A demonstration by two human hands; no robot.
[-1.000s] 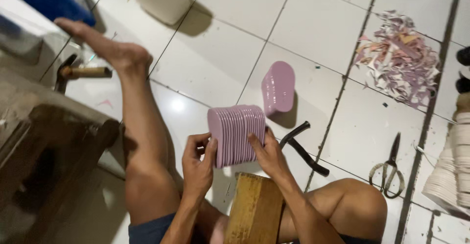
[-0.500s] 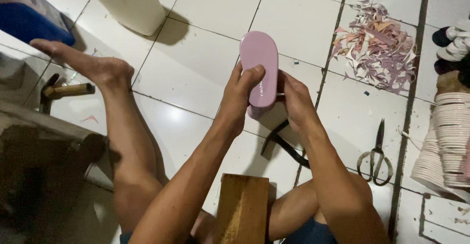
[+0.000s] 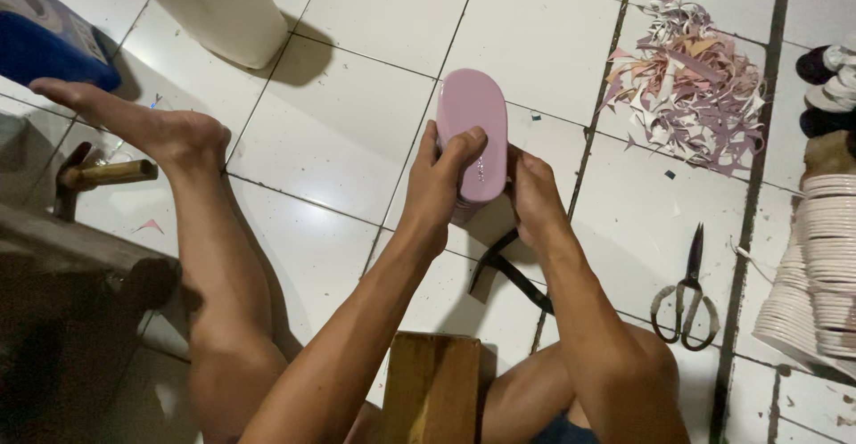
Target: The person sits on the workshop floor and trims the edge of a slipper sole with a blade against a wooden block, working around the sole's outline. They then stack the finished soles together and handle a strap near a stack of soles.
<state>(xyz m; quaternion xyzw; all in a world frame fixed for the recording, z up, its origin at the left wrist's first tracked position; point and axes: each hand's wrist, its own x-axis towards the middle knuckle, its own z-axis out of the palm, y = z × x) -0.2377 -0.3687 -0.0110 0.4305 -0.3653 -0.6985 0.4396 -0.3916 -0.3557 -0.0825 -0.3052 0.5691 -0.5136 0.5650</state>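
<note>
In the head view we see both hands out in front of us over the white tiled floor (image 3: 357,132), closed from either side on a stack of pink oval sole pieces (image 3: 473,132). The left hand (image 3: 443,190) wraps the stack's left edge, its thumb laid across the top piece; the right hand (image 3: 532,193) presses against the right edge with curled fingers. The rounded far end of the stack stands clear above both hands, and we cannot tell whether its lower end touches the floor.

Just below the hands a black curved tool (image 3: 508,270) lies on the tile, partly hidden by the right forearm. To the right, apart from the arm, a pair of scissors (image 3: 687,292) lies shut with its tips pointing away from us. Beyond it, against the right edge, a tall pile of pale sole pieces (image 3: 825,266) leans. A heap of pink and white offcuts (image 3: 691,87) sits far right, well apart from the stack.

On the left our bare leg and foot (image 3: 169,136) stretch across the tiles, with a wooden-handled tool (image 3: 111,174) just beside the foot. A wooden block (image 3: 432,386) stands between our arms at the bottom edge. The open tiles lie ahead and left of the stack, reaching to a cream container (image 3: 223,7).
</note>
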